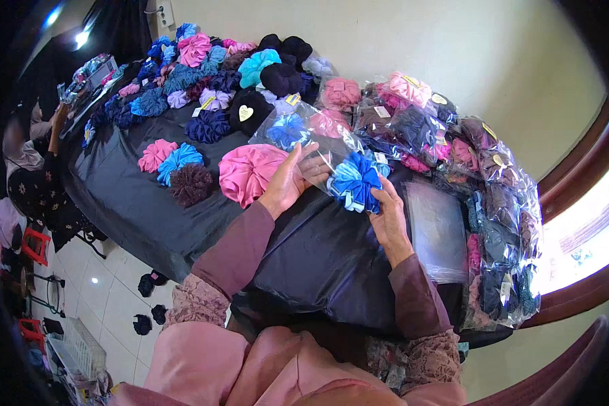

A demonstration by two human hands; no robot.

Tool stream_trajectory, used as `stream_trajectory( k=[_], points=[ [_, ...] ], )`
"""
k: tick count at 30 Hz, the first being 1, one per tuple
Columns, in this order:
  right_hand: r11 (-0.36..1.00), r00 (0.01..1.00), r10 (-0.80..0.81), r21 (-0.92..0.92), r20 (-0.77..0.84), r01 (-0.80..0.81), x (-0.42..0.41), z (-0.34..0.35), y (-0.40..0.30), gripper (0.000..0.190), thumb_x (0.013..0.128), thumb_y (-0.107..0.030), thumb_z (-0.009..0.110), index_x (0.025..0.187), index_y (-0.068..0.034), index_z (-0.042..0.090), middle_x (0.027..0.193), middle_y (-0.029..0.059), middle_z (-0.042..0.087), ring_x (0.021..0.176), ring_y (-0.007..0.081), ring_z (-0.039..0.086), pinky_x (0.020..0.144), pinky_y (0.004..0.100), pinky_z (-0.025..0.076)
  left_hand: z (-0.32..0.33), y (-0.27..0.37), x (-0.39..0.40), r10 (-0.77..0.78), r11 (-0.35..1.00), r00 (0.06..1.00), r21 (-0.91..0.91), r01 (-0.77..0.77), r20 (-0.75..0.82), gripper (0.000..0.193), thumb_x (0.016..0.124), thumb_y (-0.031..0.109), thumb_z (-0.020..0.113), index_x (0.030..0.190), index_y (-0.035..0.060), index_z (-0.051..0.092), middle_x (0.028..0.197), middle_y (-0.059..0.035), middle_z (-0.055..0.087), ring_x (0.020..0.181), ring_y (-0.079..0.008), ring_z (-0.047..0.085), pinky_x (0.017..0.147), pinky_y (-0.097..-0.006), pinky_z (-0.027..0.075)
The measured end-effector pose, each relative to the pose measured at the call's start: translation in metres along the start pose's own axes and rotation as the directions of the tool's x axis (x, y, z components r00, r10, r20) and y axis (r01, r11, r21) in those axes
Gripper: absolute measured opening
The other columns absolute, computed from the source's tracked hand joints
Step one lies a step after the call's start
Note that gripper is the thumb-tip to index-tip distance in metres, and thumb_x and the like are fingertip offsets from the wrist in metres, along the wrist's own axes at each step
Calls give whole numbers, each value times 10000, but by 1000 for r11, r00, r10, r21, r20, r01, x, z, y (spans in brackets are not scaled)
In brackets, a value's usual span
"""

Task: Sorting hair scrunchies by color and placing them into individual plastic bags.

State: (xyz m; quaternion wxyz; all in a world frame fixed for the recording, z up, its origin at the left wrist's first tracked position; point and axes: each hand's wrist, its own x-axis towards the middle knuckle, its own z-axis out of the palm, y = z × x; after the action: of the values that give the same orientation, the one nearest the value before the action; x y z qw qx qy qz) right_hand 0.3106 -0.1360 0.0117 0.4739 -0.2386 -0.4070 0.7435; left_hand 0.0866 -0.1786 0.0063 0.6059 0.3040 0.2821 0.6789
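Observation:
My right hand (pixel 388 208) grips a blue scrunchie (pixel 355 182) in several shades, at the near end of a clear plastic bag (pixel 330 147). My left hand (pixel 294 180) has its fingers stretched out against the film of this bag; whether it pinches the film I cannot tell. Through the clear plastic at the far end shows another blue scrunchie (pixel 286 129); whether it lies in the same bag is unclear. Just left of my left hand lies a large pink scrunchie (pixel 246 172). A smaller pink one (pixel 157 155), a bright blue one (pixel 180 161) and a brown one (pixel 192 185) sit together farther left.
A heap of loose scrunchies (pixel 198 81) lines the table's far side. Bagged scrunchies (pixel 502 228) are piled along the right, beside a stack of flat clear bags (pixel 436 231). Black sheeting (pixel 304 269) covers the table. Another person (pixel 35 167) sits at the left end.

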Motion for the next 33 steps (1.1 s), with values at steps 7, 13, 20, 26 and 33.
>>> stream_trajectory(
  k=[7,13,20,26,33],
  points=[
    [996,996,79,-49,32,-78,3,-1,0,387,840,36,473,1220,-10,530,1054,61,620,911,140,612,810,271,487,1,2,-2,-70,997,997,-33,72,38,600,946,531,361,1341,80,393,1246,-178,537,1122,-279,549,952,-402,439],
    [998,999,-33,-45,29,35,1,1,2,407,847,37,486,1247,-31,510,1052,44,615,903,123,607,808,257,485,-5,1,0,-97,995,992,-1,98,82,651,939,549,366,1351,45,358,1244,-210,525,1128,-307,541,995,-426,404],
    [984,993,-105,-137,45,111,3,-4,8,445,863,30,499,1303,-31,465,1119,30,576,985,108,557,867,253,438,-7,1,0,-110,994,983,41,105,146,654,950,540,336,1352,26,369,1269,-203,516,1143,-307,533,994,-412,403],
    [987,995,-20,-159,101,36,0,5,5,513,871,24,490,1369,-36,382,1222,48,514,1069,128,516,926,264,400,-14,-3,3,-174,982,976,98,162,132,590,959,496,371,1368,71,373,1208,-131,565,1052,-222,575,935,-367,437],
    [971,994,-104,-218,-27,95,5,-6,9,617,844,38,534,1407,-45,296,1242,104,489,1060,146,517,912,278,404,-4,0,-2,-178,982,968,103,161,179,531,963,451,401,1346,83,414,1186,-130,584,1048,-219,585,917,-363,457]
  ],
)
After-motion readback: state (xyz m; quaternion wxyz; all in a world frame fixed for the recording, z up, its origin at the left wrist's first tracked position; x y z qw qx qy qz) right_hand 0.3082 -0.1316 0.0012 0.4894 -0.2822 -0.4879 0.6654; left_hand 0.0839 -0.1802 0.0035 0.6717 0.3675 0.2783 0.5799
